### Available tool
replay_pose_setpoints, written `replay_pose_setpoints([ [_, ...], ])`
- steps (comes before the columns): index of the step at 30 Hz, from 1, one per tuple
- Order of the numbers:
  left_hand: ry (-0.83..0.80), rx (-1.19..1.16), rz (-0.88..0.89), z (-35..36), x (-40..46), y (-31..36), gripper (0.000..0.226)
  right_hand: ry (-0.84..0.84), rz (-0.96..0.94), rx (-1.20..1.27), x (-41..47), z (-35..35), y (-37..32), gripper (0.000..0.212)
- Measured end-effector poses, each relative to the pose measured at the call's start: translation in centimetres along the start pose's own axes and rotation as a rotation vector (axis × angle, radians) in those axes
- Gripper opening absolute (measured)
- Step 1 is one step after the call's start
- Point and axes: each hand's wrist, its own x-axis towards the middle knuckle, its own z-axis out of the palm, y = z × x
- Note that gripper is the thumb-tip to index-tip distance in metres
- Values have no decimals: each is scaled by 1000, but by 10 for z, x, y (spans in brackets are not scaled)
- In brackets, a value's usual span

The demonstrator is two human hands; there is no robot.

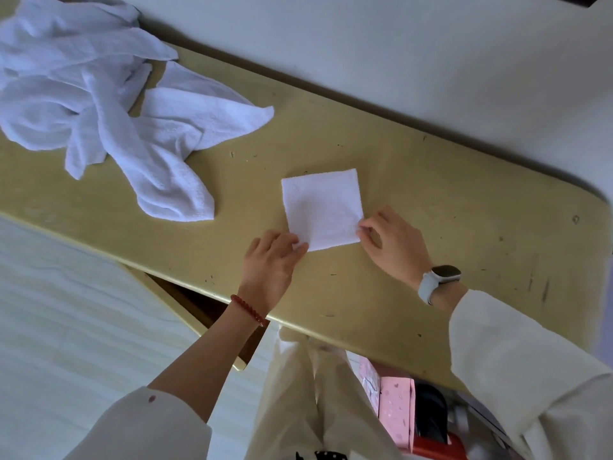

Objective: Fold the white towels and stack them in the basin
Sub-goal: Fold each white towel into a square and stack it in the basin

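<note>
left hand (270, 257) and right hand (386, 237) each pinch a near corner of the folded towel (323, 209) on the table (447, 200) | we reckon uneven lifting lets the fold flop open | no basin in view, so the carry's kinda blind

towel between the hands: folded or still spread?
Folded. The towel lies flat as a small neat square on the table; left hand and right hand pinch its near corners. How many layers: cannot tell.

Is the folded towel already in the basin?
No, the folded towel lies on the table, both hands touching its corners.
</note>
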Motion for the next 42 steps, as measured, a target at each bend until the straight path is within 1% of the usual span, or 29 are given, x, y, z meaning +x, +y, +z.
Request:
replay_pose_setpoints([
  [3,0,97,-78,-4,5,-10,38,-104,-163,97,-15,-4,-6,13],
  [4,-4,107,-104,-5,8,-11,34,-158,-182,152,-19,-4,-8,14],
  [5,-13,106,-129,-6,12,-12,27,-200,-152,218,-21,-3,-10,17],
  [6,-24,94,-147,-7,15,-10,20,-219,-67,302,-23,-1,-11,20],
  [7,-34,70,-157,-8,19,-7,14,-209,73,412,-22,-1,-12,20],
  [8,-47,39,-161,-7,22,-2,12,-146,245,539,-18,-1,-12,17],
  [10,-102,-18,-150,-2,30,12,22,47,600,797,-6,-3,-12,13],
  [11,-139,-33,-134,3,34,19,27,116,753,926,1,-6,-12,10],
  [12,-179,-43,-115,9,37,27,30,146,876,1052,9,-9,-12,8],
  [14,-255,-62,-114,22,41,39,42,133,1040,1266,19,-12,-12,12],
  [16,-317,-49,-144,31,43,43,51,82,1104,1402,22,-12,-15,13],
  [20,-390,56,-124,39,40,42,56,8,1062,1649,21,-11,-17,15],
  [22,-399,79,-102,40,40,41,55,11,1045,1751,20,-13,-12,18],
  [23,-398,87,-91,40,40,41,55,34,1073,1763,20,-15,-8,20],
  [24,-400,94,-80,40,40,41,55,71,1128,1737,19,-16,-5,22],
  [26,-402,103,-71,40,40,41,56,190,1232,1602,16,-16,-2,23],
  [27,-406,102,-75,40,41,41,56,259,1250,1512,14,-16,0,21],
  [28,-415,104,-81,39,41,41,57,337,1227,1402,12,-16,-2,18],
  [29,-421,109,-85,38,42,41,58,423,1156,1250,10,-14,-5,17],
  [30,-432,111,-85,37,43,40,58,486,1029,1047,8,-13,-8,18],
  [31,-445,93,-88,36,44,40,59,497,851,839,6,-12,-15,19],
  [32,-452,46,-100,34,46,39,59,461,666,671,4,-11,-23,21],
  [33,-423,-30,-126,32,48,39,55,409,515,557,4,-9,-31,26],
  [34,-354,-136,-168,29,51,38,48,345,425,509,5,-7,-40,32],
  [36,-152,-311,-274,23,57,31,40,248,367,494,12,-3,-55,41],
  [37,-56,-337,-319,21,61,27,40,216,366,500,16,0,-61,44],
  [38,-1,-317,-344,19,64,22,41,184,363,495,19,4,-65,46],
  [40,-7,-227,-321,17,66,15,44,103,322,430,21,13,-70,50],
  [42,-92,-153,-251,20,63,8,43,25,249,260,19,23,-70,53],
])
